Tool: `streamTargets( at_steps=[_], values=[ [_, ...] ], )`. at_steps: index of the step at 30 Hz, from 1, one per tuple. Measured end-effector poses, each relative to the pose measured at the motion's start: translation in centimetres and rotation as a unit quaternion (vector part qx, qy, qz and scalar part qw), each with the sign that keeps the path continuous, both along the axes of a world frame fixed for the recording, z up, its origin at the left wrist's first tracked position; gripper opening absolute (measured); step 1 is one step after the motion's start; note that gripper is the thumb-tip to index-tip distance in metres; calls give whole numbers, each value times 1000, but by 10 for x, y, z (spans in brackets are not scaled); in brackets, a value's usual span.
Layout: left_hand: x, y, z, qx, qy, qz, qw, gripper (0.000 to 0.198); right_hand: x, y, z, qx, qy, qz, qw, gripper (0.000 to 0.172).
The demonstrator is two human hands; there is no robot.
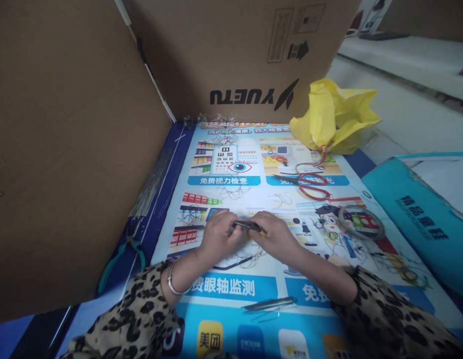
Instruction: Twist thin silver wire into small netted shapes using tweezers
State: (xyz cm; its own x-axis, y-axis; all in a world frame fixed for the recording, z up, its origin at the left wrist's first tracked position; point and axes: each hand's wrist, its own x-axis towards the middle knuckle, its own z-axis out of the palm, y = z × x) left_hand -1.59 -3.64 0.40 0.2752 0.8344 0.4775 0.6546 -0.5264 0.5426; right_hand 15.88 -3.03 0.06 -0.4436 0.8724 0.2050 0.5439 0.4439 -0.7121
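Note:
My right hand (274, 234) is closed around a small pair of pliers (248, 225) with dark jaws and a bit of yellow on the handle. The jaws point left, to the fingertips of my left hand (218, 232), which is closed in a pinch. What those fingers hold is too small to make out. Thin looped wire (255, 258) shows just below both hands; whether it hangs from them or lies on the printed sheet (231, 311) I cannot tell. Nearer to me lies a small bunch of straight wire pieces (270, 304).
Cardboard panels (67, 149) stand at the left and back. Teal-handled pliers (122, 254) and long straight wires (151, 184) lie at left. On the right are red-handled scissors (313, 185), a yellow bag (336, 117), a wire coil (381, 232) and a teal box (421, 214).

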Motion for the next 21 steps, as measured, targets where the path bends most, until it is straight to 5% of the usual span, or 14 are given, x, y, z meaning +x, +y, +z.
streamTargets(
  at_steps=[21],
  values=[
    [3,1,-2,-165,-175,-39,970,11,-5,-3,5,-8,-82,-50,995,7]
  ],
)
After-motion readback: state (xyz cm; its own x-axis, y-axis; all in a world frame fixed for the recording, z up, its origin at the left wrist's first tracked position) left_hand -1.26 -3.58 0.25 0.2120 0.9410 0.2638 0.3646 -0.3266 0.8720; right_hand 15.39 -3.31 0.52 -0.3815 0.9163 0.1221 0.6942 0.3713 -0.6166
